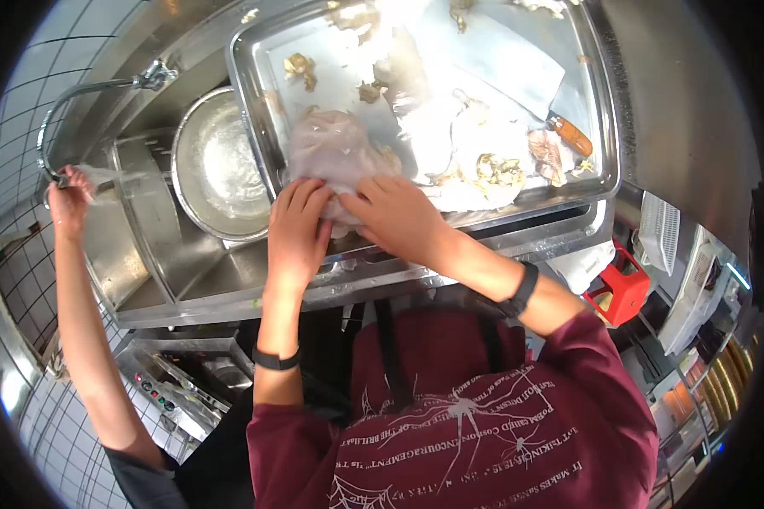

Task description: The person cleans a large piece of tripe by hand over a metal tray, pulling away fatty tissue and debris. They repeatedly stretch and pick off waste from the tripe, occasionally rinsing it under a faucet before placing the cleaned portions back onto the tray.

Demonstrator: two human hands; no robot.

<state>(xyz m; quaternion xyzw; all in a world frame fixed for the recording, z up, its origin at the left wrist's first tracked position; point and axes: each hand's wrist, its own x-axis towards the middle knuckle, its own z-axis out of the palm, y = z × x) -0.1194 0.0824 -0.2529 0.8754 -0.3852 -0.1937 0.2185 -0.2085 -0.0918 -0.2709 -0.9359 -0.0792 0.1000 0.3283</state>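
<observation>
A pale, pinkish-white, slippery-looking piece of meat (335, 148) lies at the near left edge of a metal tray (604, 102). Its exact kind I cannot make out. My left hand (300, 220) grips its near end, fingers curled over it. From the right, my right hand (399, 216) holds the same piece, fingertips partly hidden in its folds. To the right of my hands lies a whitish heap (463, 161) with yellow-brown bits, washed out by glare. Farther back rests a cleaver (530, 81) with a wooden handle.
Brownish scraps (300, 70) dot the tray, and a reddish scrap (547, 154) lies near the cleaver handle. Left of the tray, a metal bowl (197, 191) stands in the sink (120, 259). Another person's hand (70, 191) is at the curved faucet (47, 127). A red stool (621, 288) stands lower right.
</observation>
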